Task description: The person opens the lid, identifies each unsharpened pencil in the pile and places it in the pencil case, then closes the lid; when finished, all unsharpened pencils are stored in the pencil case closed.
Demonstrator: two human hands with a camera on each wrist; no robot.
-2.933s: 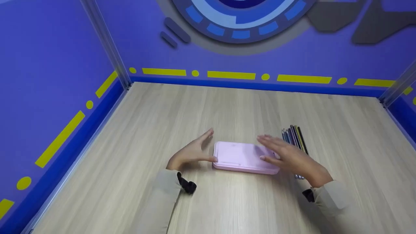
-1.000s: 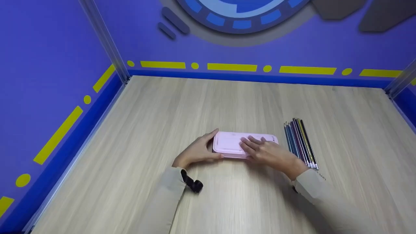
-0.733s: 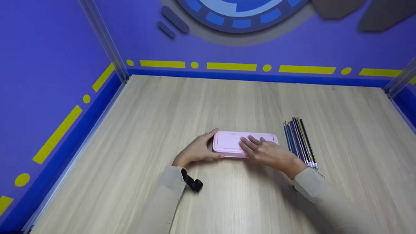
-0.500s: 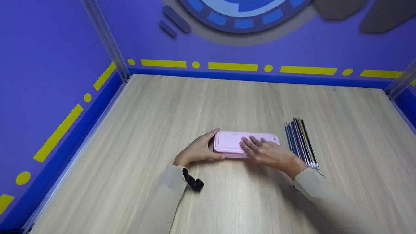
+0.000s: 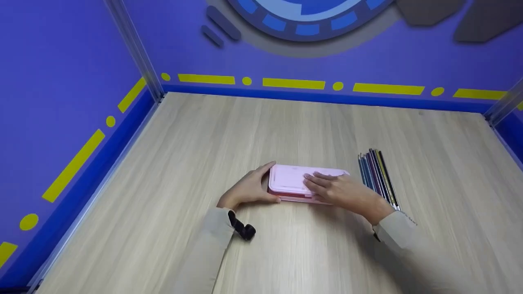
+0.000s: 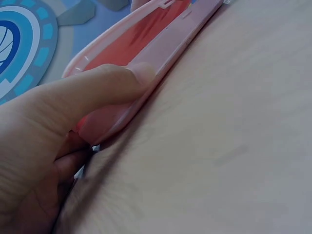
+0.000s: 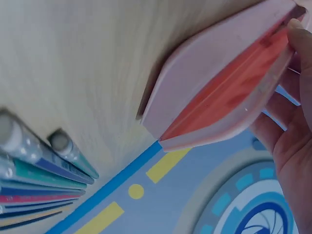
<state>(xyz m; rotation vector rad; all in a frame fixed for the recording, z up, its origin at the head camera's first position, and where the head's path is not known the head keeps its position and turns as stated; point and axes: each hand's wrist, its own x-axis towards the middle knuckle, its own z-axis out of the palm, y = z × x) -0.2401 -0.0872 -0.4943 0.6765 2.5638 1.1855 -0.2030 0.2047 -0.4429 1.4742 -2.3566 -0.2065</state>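
A pink pencil case (image 5: 286, 176) lies on the table with its lid partly raised along the near side, showing a reddish-orange inside. My left hand (image 5: 250, 188) grips its left end; in the left wrist view the thumb presses the front wall of the base (image 6: 146, 63). My right hand (image 5: 347, 192) holds the lid, fingers spread over the top. From the right wrist view, the thumb is at the lid's edge (image 7: 261, 95) and the gap between lid and base is wide. What lies inside the case is hidden.
Right of the case, several pencils (image 5: 378, 173) lie side by side, their metal-banded eraser ends (image 7: 19, 141) toward me. The right forearm passes close to them. Blue printed panels (image 5: 298, 65) wall in the back and sides of the wooden table (image 5: 229, 134).
Both hands have come onto the pencil case, which shifted slightly away from me. Since half a second ago the lid's near edge has risen, the right hand turning up with it.
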